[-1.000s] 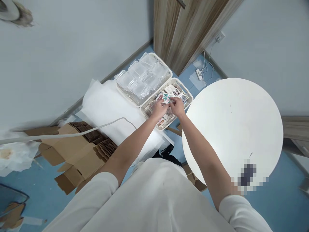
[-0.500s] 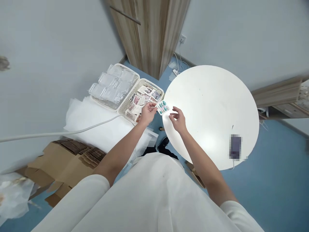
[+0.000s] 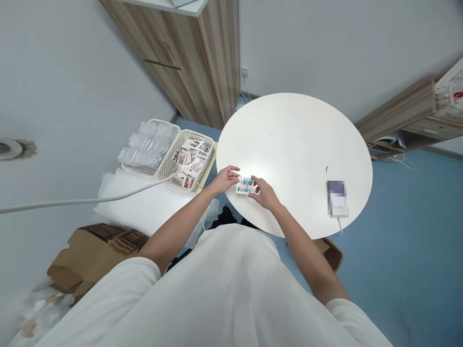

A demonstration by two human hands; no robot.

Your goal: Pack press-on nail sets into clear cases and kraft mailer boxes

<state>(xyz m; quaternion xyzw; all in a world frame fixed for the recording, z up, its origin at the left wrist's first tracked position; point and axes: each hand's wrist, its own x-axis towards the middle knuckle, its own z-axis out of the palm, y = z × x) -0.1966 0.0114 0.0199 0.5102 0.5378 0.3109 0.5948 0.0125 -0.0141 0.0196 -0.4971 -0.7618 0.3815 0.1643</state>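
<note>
A white card of press-on nails (image 3: 245, 185), with teal and pale nails in two rows, is between my hands over the near left edge of the round white table (image 3: 296, 140). My left hand (image 3: 224, 180) holds the card's left end at the fingertips, its upper fingers partly stretched out. At the other end, my right hand (image 3: 266, 193) has thumb and fingers round the card's right side, covering part of it. Whether the card touches the tabletop, I cannot tell.
Left of the table, a white basket (image 3: 167, 167) holds more nail cards. Beside it, another basket holds clear plastic boxes (image 3: 148, 142). A white cable (image 3: 119, 196) crosses in front. Folded cardboard (image 3: 90, 255) lies lower left; a blurred dark device (image 3: 336, 197) lies on the table.
The card has moved from beside the basket to over the table edge. My right hand, apart from it before, has closed on its right side. The view has turned toward the table.
</note>
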